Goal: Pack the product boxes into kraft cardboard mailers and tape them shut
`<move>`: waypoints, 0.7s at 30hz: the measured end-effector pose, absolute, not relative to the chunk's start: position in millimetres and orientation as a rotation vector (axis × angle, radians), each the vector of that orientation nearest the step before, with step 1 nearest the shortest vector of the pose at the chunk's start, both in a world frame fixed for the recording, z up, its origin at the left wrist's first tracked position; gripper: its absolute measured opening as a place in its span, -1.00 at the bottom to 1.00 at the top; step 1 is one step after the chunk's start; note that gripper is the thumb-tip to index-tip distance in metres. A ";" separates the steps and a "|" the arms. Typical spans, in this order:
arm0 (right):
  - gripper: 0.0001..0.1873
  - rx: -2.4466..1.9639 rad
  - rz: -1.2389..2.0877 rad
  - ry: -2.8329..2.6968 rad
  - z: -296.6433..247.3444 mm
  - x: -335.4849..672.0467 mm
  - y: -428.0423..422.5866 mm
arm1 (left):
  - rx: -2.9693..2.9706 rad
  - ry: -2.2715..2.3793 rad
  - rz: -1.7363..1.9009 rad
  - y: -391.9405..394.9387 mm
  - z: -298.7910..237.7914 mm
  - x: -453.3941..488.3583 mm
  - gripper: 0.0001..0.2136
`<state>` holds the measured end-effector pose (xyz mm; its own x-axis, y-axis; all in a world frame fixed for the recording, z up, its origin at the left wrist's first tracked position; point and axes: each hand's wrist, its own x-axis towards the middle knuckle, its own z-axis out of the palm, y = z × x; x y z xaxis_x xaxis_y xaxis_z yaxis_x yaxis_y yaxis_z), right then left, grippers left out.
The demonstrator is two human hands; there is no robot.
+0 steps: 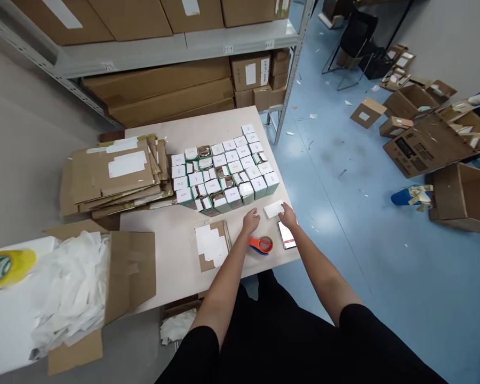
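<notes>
My right hand grips the edge of a small white card over the front right of the table. To its left, my left hand holds nothing, its fingers slightly bent and apart. Close below the hands lies an orange tool with a round loop and a blue part; its kind is unclear. A stack of white slips with a red stripe lies by the right edge, partly behind my right wrist. Just beyond my hands stand rows of small white-and-green boxes, several with open tops.
Flat cardboard with white labels lies left of my left arm. Flattened cartons are piled at the table's left. An open carton holds white paper, beside yellow tape. A loaded shelf stands behind; cartons sit on the floor.
</notes>
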<state>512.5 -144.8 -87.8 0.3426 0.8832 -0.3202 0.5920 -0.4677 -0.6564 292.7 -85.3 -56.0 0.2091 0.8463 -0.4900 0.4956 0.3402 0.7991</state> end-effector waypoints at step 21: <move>-0.27 -2.119 1.086 -1.723 -120.0 505.4 -151.9 | 1.206 1.896 0.206 -82.3 -104.5 359.9 -0.83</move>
<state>505.4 -151.9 -120.0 0.0496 0.9110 -0.4095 0.7627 -0.2992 -0.5734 359.9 -82.3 -104.5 -0.1663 0.8041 -0.5708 0.6629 0.5197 0.5389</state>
